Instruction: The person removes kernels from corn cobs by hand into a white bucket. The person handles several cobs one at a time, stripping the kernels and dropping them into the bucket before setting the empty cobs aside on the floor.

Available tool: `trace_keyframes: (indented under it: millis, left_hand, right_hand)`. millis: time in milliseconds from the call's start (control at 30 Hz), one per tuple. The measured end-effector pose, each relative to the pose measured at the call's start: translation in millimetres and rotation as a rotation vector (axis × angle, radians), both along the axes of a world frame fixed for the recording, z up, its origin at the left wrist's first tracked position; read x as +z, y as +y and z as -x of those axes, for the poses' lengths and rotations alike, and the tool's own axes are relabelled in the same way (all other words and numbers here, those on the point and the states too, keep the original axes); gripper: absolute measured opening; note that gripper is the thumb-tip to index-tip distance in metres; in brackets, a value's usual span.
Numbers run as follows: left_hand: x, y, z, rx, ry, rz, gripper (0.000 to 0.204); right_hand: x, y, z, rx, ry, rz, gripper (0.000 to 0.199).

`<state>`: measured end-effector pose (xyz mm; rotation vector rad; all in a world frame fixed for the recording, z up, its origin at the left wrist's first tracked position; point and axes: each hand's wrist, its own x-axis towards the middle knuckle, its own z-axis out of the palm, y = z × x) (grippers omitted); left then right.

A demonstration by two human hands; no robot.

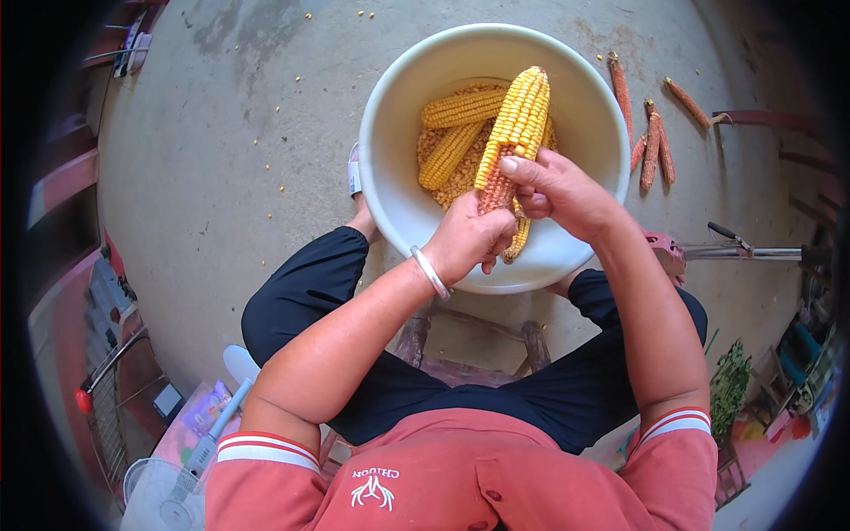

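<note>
The partly stripped ear of corn (516, 124) is above the tub, right of centre in the upper half of the frame. It tilts, its kernelled tip toward the top and its bare end toward the lower left.

Your left hand (469, 239) is closed around the bare end. Your right hand (553, 188) grips higher up: the thumb lies against the ear at the kernel edge, and the fingers curl behind it.

For good stripping, hold the cob firmly with the left hand and press the right thumb along the exposed kernel edge, where the bared rows give kernels room to give way. Rotate the ear to present fresh rows. Work over the tub (390, 115) so that kernels land inside.

Pose: both elbows are bent. Your forearms slant in from the lower left and lower right and converge over the tub. A bangle (429, 272) sits on the left wrist.

Inside the tub, ears with kernels on (462, 108) lie on loose kernels (456, 188). On the concrete floor (221, 133), stripped cobs (651, 150) lie at upper right.
</note>
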<state>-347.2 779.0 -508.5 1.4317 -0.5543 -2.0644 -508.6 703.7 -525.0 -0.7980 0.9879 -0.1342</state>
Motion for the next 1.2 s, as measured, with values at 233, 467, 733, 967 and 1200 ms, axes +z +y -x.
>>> trace_keyframes:
  millis: [233,467,733,967,1200]
  left_hand:
    - [5,-3,-3,0.025,0.08,-0.015,0.008]
    - [5,2,1,-0.104,-0.302,0.225,0.022]
    - [7,-1,3,-0.089,-0.216,0.166,0.024]
    - [-4,2,-4,-0.053,-0.018,-0.003,0.015]
    - [-12,6,19,0.182,-0.335,0.481,0.014]
  right_hand:
    - [8,3,-6,-0.386,-0.307,-0.248,0.033]
    - [-1,1,-2,-0.044,-0.037,-0.019,0.049]
    - [-15,0,4,-0.21,-0.059,-0.156,0.053]
    - [3,1,-1,-0.033,-0.083,0.034,0.049]
    - [-8,0,0,-0.044,-0.016,0.011,0.051]
